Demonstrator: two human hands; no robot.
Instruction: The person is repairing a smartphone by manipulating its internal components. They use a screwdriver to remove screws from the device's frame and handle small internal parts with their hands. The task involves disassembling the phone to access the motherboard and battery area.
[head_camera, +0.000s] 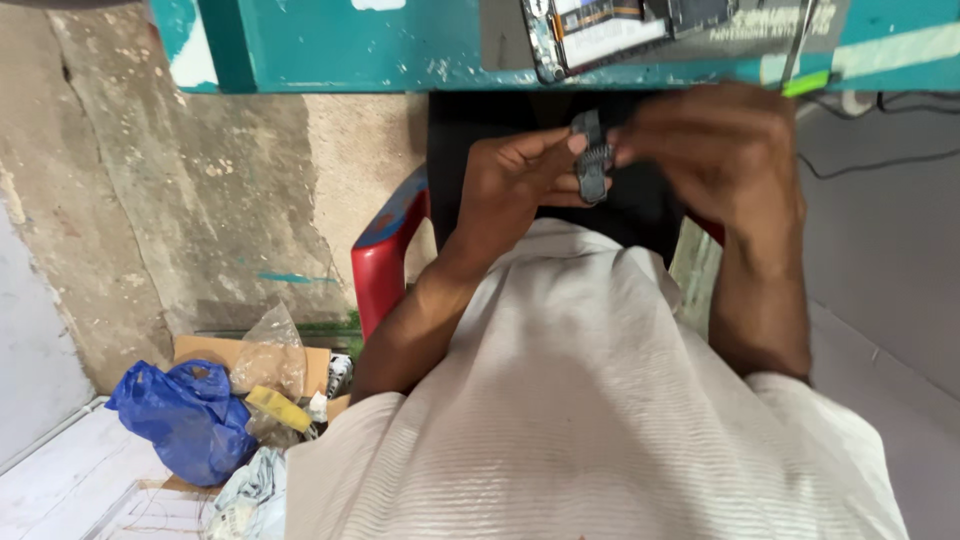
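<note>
Soft, even daylight filled the frame, brightest on the white shirt at the bottom. The centre top under the teal table lay in deep shadow. The right hand was slightly motion-blurred; straight lines bowed mildly toward the edges.

The left hand and the right hand meet at 12 o'clock, both touching the small part between them, just under the bench edge. An opened phone lies on the bench above. The chair arm stands at 9 o'clock of the left forearm. A bag and a cardboard box lie on the floor at 8 o'clock.
</note>
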